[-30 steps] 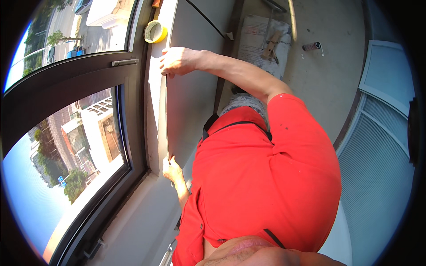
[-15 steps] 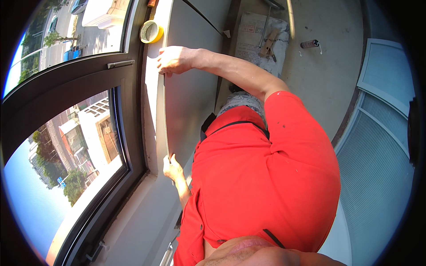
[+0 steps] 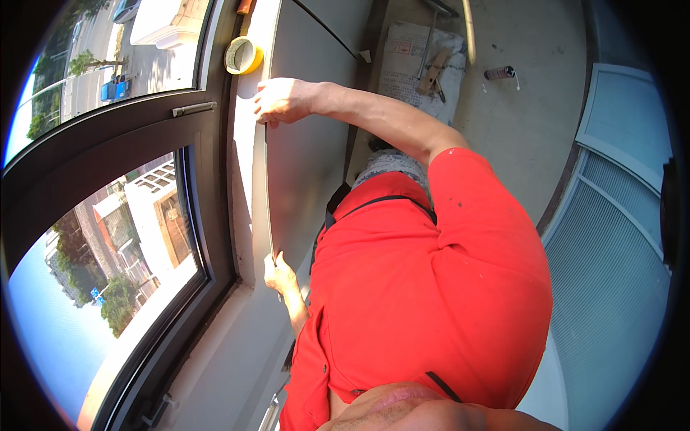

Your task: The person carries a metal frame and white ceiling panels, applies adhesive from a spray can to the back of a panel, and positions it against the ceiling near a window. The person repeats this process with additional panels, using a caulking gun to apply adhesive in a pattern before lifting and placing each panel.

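Note:
A large flat grey panel (image 3: 305, 179) stands against the window wall, its long edge along the pale reveal (image 3: 246, 187). My right hand (image 3: 282, 100) has its fingers curled over that edge near the upper part. My left hand (image 3: 280, 275) grips the same edge lower down, partly lit by sun, with the forearm passing behind my red shirt. A roll of yellow tape (image 3: 243, 55) lies on the reveal just beyond my right hand. A small orange object (image 3: 245, 6) sits farther along it at the top of the view.
A dark-framed window (image 3: 108, 129) is on my left. On the floor (image 3: 517, 122) lie a stained sack (image 3: 410, 57) with tools on it, a long pole (image 3: 468, 29) and a cylindrical tube (image 3: 499, 72). Pale ribbed panels (image 3: 611, 237) line the right side.
The window, tape and panel appear slightly shifted leftward in the view compared with a second ago. Both hands keep their hold on the panel's edge.

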The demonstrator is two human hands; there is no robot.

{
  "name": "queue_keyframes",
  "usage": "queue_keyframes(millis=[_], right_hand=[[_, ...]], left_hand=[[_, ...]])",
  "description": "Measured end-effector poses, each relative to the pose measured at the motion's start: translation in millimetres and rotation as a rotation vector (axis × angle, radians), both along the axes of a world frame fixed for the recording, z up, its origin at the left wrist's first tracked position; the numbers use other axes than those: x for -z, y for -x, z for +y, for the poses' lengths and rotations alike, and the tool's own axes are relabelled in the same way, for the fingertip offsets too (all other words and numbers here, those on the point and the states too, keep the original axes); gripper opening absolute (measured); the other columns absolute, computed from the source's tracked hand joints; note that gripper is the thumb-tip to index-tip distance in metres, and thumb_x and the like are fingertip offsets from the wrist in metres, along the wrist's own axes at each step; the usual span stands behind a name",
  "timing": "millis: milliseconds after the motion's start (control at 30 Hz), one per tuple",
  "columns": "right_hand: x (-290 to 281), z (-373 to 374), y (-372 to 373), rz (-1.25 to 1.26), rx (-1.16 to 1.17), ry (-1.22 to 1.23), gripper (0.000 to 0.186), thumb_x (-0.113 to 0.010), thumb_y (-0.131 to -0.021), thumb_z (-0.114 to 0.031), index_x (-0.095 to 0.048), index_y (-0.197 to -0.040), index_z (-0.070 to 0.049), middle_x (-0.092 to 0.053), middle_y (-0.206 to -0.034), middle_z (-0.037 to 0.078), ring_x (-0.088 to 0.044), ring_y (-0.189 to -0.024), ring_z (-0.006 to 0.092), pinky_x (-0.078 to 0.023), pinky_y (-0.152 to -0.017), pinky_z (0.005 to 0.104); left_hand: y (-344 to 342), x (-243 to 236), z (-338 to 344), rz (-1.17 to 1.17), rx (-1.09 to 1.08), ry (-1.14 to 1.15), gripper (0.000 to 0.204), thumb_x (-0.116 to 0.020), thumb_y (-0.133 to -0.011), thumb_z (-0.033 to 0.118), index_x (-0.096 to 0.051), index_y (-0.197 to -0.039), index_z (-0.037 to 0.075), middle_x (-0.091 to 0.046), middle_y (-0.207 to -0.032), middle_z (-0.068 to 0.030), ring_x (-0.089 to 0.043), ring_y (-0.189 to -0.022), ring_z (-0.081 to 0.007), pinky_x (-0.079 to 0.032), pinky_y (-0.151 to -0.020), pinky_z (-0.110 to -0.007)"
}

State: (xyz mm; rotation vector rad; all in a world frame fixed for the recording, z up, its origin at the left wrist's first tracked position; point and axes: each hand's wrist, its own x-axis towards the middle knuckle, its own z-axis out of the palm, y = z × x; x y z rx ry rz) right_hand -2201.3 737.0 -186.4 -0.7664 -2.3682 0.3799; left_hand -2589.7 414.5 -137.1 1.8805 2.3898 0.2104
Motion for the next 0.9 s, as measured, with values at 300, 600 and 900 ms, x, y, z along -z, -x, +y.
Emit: queue_keyframes(millis=[300,600,900], right_hand=[[1,7,-2,-0.010,-0.022,-0.006,0.008,-0.071,-0.086,-0.017,-0.067,-0.080,-0.014,-0.069,-0.087,-0.002,-0.067,-0.094,0.0202,-0.046,-0.096,0.0356],[1,13,-1,-0.022,-0.038,0.016,0.008,-0.071,-0.085,-0.018,-0.068,-0.079,-0.014,-0.068,-0.086,-0.001,-0.066,-0.095,0.0206,-0.047,-0.096,0.0368],[-12,-14,-8,0.137,0.363,-0.093,0.039,-0.083,-0.082,-0.031,-0.069,-0.114,-0.014,-0.061,-0.118,0.006,-0.057,-0.120,0.0275,-0.045,-0.107,0.0428]], left_hand=[[-2,3,4,0.083,-0.009,-0.038,0.017,-0.078,-0.092,0.024,-0.076,-0.106,0.013,-0.075,-0.082,-0.0150,-0.070,-0.071,-0.0408,-0.053,-0.067,-0.047],[-3,2,12,0.061,0.011,-0.070,0.019,-0.078,-0.093,0.023,-0.076,-0.107,0.012,-0.075,-0.082,-0.0163,-0.070,-0.072,-0.0420,-0.054,-0.068,-0.048],[4,0,23,0.108,-0.011,-0.050,0.017,-0.077,-0.093,0.022,-0.077,-0.105,0.010,-0.076,-0.084,-0.0171,-0.071,-0.075,-0.0408,-0.054,-0.069,-0.047]])
